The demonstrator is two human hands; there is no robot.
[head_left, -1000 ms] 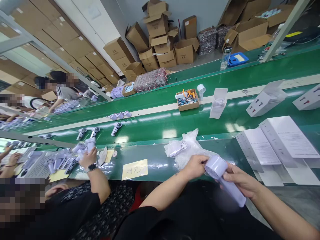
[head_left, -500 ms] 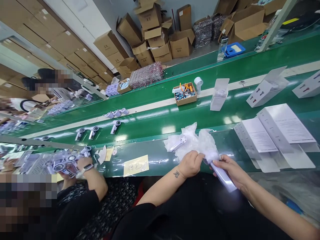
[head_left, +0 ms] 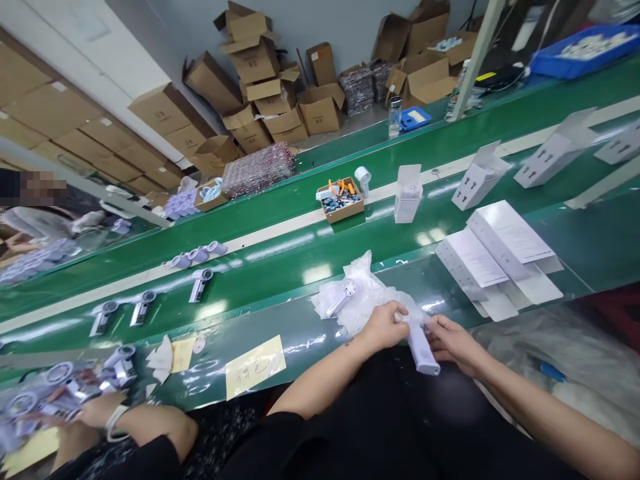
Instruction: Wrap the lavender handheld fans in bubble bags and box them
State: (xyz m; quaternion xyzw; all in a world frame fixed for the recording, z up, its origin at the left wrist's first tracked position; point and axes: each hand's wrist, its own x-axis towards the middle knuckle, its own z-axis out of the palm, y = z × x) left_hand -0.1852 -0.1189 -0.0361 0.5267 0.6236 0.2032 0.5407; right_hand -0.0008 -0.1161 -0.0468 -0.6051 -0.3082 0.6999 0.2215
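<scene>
My left hand [head_left: 383, 325] and my right hand [head_left: 453, 339] both grip a pale lilac hand-held fan [head_left: 421, 343] at the near edge of the green bench. Its handle points down toward me and its head is tucked into a clear plastic bag [head_left: 400, 301]. Just left of my hands lies a heap of clear bags [head_left: 357, 297] with another small fan [head_left: 341, 297] in it.
White flat cartons [head_left: 493, 257] lie to the right. On the green conveyor [head_left: 280, 263] stand an upright white box [head_left: 407, 193], a cardboard tray of parts [head_left: 340, 199] and several fans [head_left: 200, 283]. A yellow note [head_left: 255, 365] sits left; a co-worker's hand [head_left: 95, 413] works beside me.
The fan went from bare in my hands to head-first inside a plastic bag, and I drew it closer to the bench edge. The view swung right.
</scene>
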